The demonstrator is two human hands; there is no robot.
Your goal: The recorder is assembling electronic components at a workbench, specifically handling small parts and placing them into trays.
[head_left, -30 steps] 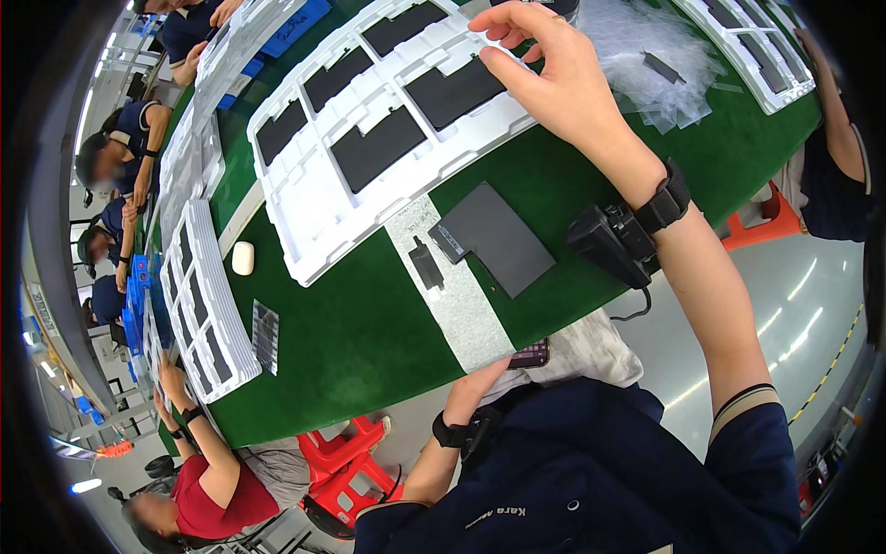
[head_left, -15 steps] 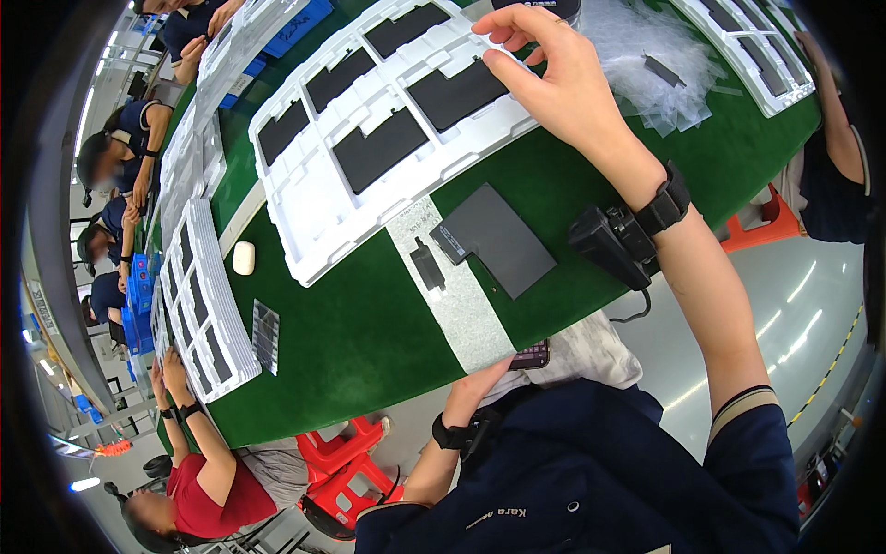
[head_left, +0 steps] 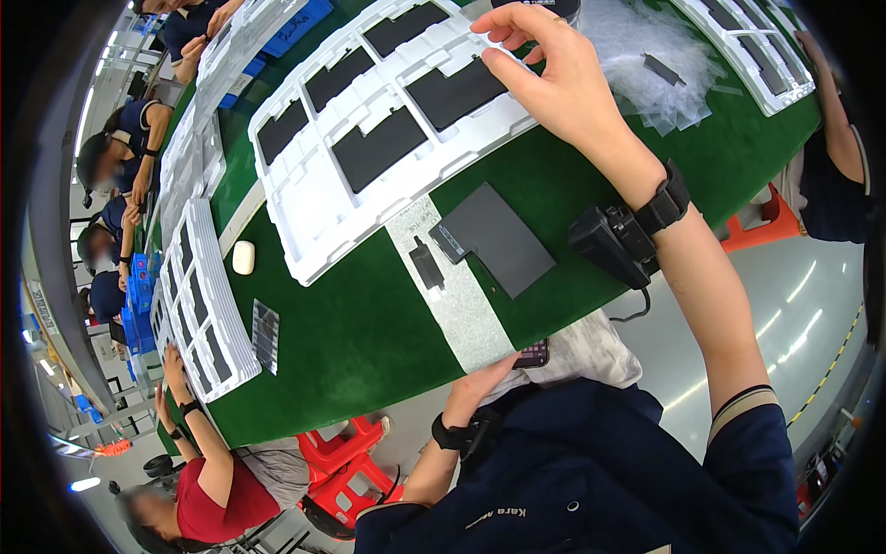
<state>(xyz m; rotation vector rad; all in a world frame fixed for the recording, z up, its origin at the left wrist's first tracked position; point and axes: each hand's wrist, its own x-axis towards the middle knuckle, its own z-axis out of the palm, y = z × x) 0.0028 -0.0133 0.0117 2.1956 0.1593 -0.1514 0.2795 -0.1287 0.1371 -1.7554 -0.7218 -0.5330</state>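
My right hand (head_left: 563, 83) is over the near right part of a white moulded tray (head_left: 323, 235), its fingers curved and apart with nothing seen between them. Flat black notched pieces (head_left: 383, 152) lie in the tray's compartments. At the table's front edge is my left hand (head_left: 482, 380), its fingers mostly hidden; a phone (head_left: 532, 355) with a lit screen shows right beside it, and I cannot tell if it is held. Between my hands lie a dark grey notched sheet (head_left: 508, 242) and a small black piece (head_left: 427, 266), on or overlapping a pale speckled strip (head_left: 461, 319).
A black device (head_left: 604, 245) with a cable rests at the table edge by my right wrist. Crumpled clear film (head_left: 637, 60) lies at far right, near another tray (head_left: 752, 55). On the left are a white rounded case (head_left: 244, 258), a transparent sheet (head_left: 266, 337), and stacked trays (head_left: 205, 305). Co-workers sit around.
My two hands stay nearly still. At the lower left, the co-worker in red has shifted their hands apart beside the stacked trays.
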